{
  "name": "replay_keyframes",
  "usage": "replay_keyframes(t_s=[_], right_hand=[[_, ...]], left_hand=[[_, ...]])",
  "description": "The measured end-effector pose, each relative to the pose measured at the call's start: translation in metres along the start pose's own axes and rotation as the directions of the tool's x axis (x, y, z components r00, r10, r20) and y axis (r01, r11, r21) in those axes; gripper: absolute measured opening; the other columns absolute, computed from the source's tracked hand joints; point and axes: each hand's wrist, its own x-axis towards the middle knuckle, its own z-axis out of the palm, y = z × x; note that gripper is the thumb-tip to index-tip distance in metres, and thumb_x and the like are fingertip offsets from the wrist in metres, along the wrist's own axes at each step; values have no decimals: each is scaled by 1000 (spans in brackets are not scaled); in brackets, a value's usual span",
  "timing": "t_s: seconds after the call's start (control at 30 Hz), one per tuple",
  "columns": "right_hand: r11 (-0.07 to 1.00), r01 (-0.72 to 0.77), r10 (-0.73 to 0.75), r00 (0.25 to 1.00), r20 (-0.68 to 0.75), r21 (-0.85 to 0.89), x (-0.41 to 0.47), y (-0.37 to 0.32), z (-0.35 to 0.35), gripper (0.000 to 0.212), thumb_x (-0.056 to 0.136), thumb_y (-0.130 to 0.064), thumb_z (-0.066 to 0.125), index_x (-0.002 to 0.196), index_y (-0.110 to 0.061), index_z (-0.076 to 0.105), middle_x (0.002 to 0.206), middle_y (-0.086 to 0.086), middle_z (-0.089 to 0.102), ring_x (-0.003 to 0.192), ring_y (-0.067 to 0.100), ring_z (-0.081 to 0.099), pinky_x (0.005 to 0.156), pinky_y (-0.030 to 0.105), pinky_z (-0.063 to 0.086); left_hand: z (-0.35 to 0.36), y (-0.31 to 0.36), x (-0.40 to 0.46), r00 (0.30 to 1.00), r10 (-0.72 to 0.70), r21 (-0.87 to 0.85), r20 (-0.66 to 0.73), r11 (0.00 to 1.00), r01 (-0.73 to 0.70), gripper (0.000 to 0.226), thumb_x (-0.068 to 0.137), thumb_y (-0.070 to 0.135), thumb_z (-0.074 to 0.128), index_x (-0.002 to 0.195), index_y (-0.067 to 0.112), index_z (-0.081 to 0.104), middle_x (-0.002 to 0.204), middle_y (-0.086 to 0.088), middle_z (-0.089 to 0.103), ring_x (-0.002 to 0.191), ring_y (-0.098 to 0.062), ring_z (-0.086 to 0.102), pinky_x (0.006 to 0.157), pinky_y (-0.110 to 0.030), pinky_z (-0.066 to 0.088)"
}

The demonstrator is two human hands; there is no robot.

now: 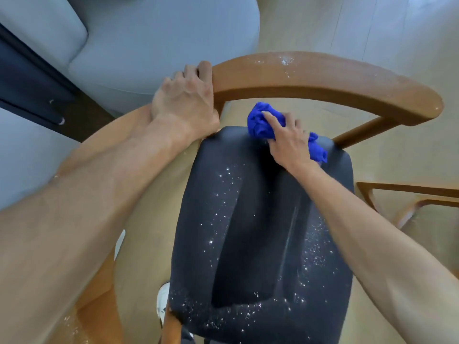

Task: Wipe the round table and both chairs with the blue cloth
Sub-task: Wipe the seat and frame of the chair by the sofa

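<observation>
Head view: right hand [289, 142] pressed the bunched cloth [263, 122] onto the seat's [248, 232] far edge, cloth stretching crosswise; left hand [185, 100] clasped the backrest [323, 78].

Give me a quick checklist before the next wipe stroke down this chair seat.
1. Blue cloth under the right hand: ok, bunched and pressed at the seat's back edge.
2. Left hand steadying the chair: ok, gripping the end of the wooden backrest.
3. Seat cushion clean: not ok, white specks down both sides and along the front.
4. Backrest clean: not ok, white specks on top.
5. Centre strip of the cushion: ok, looks nearly free of specks.
6. Second chair and round table wiped: cannot tell.
</observation>
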Motion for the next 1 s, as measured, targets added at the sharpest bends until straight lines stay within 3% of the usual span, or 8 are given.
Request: replay_keyframes(t_s=[0.13, 0.33, 0.5, 0.6, 0.67, 0.8, 0.9, 1.0], right_hand=[[999, -39, 40, 999, 24, -26, -16, -31, 17, 58, 86, -15, 53, 140, -30, 39, 132, 11, 45, 104, 36, 46, 81, 45, 40], [948, 264, -268, 964, -4, 180, -169, -87, 35, 58, 65, -11, 55, 120, -27, 60, 115, 10, 59, 83, 33, 54, 67, 39, 40], [737, 563, -647, 748, 150, 375, -314, -97, 51, 30, 80, -24, 54, 105, -41, 60, 106, 2, 54, 74, 22, 56, 66, 33, 48], [672, 621, -730, 646, 221, 404, -299, -86, 33, 45, 77, -24, 53, 115, -46, 58, 110, -2, 59, 80, 19, 55, 71, 30, 48], [680, 579, -709, 675, 202, 451, -259, -70, 18, 61, 70, -16, 59, 126, -39, 55, 119, 5, 57, 89, 26, 55, 74, 35, 47], [872, 412, -439, 897, 48, 264, -137, -1, -8, 63, 73, -8, 64, 132, -28, 56, 126, 13, 54, 97, 38, 53, 78, 47, 44], [966, 256, -255, 966, 32, -27, -63, 59, -12, 63, 82, -13, 56, 142, -31, 44, 136, 13, 45, 110, 38, 46, 85, 47, 38], [998, 34, -32, 999, 36, -61, -39, 94, -5, 59, 87, -15, 53, 143, -30, 40, 137, 12, 43, 111, 38, 44, 83, 48, 43]], left_hand=[[2, 1, 0, 1000, -2, -12, 5, 1000, 2, 59, 81, 24, 53, 131, 1, 32, 118, -23, 50, 103, -42, 53, 81, -44, 41], [0, 1, 0, 1000, 10, -20, 12, 1000, -10, 57, 82, 26, 50, 129, 1, 31, 116, -23, 50, 101, -40, 53, 82, -46, 41], [0, 1, -2, 1000, 11, -31, 18, 999, -11, 54, 81, 24, 50, 127, 2, 32, 115, -23, 50, 100, -40, 53, 82, -44, 40], [1, 1, -2, 1000, 7, -34, 23, 999, -6, 54, 80, 23, 50, 127, 3, 32, 115, -23, 50, 101, -40, 53, 82, -44, 40], [2, 1, 0, 1000, 13, -31, 19, 999, -12, 56, 80, 23, 51, 128, 3, 31, 115, -23, 50, 100, -41, 53, 82, -45, 40], [4, -1, 1, 999, 22, -11, -31, 1000, -23, 54, 81, 25, 52, 126, 3, 32, 111, -25, 51, 96, -43, 54, 75, -44, 37], [4, 0, 1, 999, 22, -1, -39, 1000, -22, 52, 82, 26, 53, 125, 3, 33, 110, -25, 51, 95, -45, 54, 74, -45, 38], [3, 2, -1, 999, 4, -8, -35, 1000, -4, 51, 82, 25, 53, 124, 4, 34, 110, -25, 50, 97, -46, 53, 74, -46, 38]])
